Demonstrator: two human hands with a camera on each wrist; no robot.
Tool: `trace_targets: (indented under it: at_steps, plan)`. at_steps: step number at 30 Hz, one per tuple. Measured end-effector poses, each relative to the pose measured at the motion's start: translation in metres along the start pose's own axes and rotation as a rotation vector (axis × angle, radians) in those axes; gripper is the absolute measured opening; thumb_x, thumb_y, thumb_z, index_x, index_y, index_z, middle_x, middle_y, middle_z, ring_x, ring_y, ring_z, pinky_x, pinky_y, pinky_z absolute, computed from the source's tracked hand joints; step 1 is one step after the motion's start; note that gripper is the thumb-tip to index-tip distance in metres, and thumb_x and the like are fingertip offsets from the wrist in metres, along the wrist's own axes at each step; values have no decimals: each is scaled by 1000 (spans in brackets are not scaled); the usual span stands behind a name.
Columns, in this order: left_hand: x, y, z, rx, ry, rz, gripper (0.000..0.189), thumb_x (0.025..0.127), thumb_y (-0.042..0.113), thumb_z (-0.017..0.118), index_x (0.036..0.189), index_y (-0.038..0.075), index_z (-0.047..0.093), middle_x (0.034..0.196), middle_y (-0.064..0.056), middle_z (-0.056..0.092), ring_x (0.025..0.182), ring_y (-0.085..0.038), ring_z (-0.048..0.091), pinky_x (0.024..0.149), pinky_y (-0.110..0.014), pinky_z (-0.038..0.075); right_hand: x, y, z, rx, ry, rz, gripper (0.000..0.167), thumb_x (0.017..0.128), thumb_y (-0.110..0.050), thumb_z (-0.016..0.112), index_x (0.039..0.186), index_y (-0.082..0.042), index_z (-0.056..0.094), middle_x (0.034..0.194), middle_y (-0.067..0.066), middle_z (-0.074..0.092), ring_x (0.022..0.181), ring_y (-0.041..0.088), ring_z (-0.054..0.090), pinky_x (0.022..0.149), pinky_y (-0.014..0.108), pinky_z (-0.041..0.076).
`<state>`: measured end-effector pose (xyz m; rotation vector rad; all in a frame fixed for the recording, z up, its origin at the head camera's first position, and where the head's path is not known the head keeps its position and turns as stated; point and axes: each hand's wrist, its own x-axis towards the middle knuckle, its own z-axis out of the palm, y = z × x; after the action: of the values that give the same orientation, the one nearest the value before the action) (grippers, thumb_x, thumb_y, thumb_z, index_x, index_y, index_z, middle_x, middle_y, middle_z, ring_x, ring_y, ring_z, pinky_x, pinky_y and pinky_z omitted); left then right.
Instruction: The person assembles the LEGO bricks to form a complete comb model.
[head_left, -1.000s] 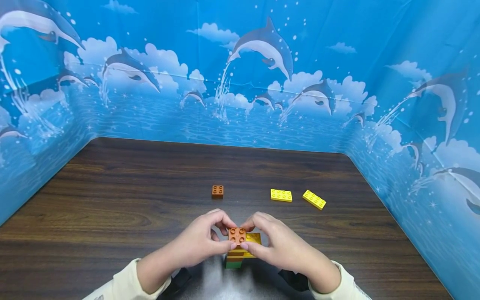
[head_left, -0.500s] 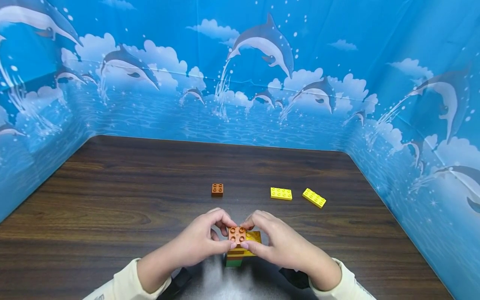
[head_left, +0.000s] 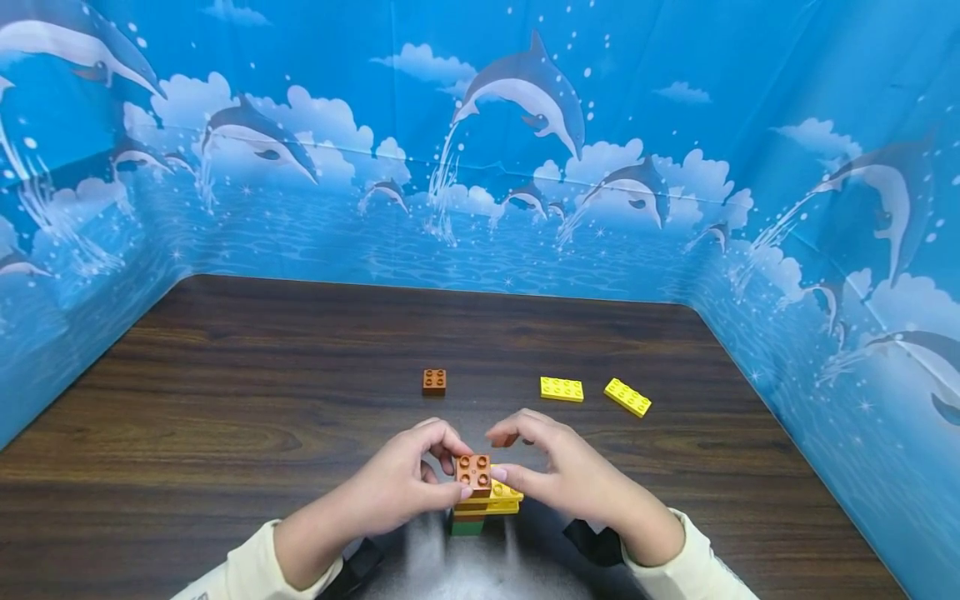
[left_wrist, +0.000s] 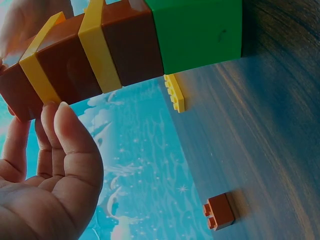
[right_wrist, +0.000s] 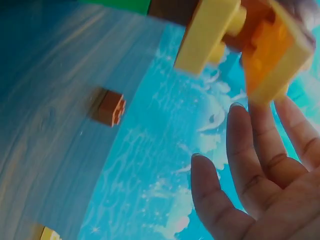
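A stacked tower of toy building bricks stands at the near middle of the table. In the left wrist view its green brick (left_wrist: 197, 37) is at the bottom, with brown bricks and yellow plates alternating above. The yellow plates (head_left: 507, 497) jut out to the right. My left hand (head_left: 405, 479) pinches the top brown brick (head_left: 473, 472) from the left between thumb and fingers. My right hand (head_left: 566, 467) is at the tower's right, fingers spread apart from the top brick. Its thumb tip lies close to that brick; contact is unclear.
On the table (head_left: 262, 375) beyond the hands lies a loose brown brick (head_left: 434, 382). Two yellow plates, one straight (head_left: 561, 389) and one slanted (head_left: 627, 397), lie to the right. A blue dolphin-print sheet (head_left: 337, 208) surrounds the table's back and sides.
My right hand has let go of the top brick, its fingers lifting away and opening to the right. My left hand and the tower have stayed in place.
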<state>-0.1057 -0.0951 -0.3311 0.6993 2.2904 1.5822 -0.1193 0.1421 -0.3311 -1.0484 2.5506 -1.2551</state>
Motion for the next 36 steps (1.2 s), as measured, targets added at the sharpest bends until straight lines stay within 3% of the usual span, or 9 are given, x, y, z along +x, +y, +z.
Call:
trace_targets:
  at_steps: [5,16,24,30,36]
  plan:
    - [1,0,0,-13,-2,-10,26,81,11,72,102,2,60,98,-7,53,88,-20,52,66,-26,51,5,16,-9,62,61,67,29,94,-23,62,121,-10,60,115,2,62,108,21,57,94,50,44]
    - [1,-1,3,-35,5,-11,27,79,10,71,102,0,60,96,-7,53,83,-19,55,62,-26,51,20,62,-23,125,199,220,30,96,-21,60,121,-6,59,117,14,62,107,24,59,89,40,47]
    - [0,-2,2,-66,2,-28,28,81,9,71,105,-1,60,98,-8,53,80,-20,55,60,-26,50,26,88,-39,134,235,315,37,95,-20,62,126,0,56,119,13,60,110,29,56,88,39,49]
    - [0,-2,2,-75,3,-28,29,81,9,70,105,-1,59,98,-9,52,77,-21,55,60,-26,50,28,102,-47,60,209,388,41,93,-18,65,129,-2,56,126,14,58,118,32,51,89,45,48]
    - [0,-4,2,-61,8,-19,29,80,8,70,105,-1,60,97,-8,53,77,-20,55,61,-25,50,30,113,-50,-57,177,446,44,91,-18,67,131,-5,56,132,14,53,123,34,48,99,52,41]
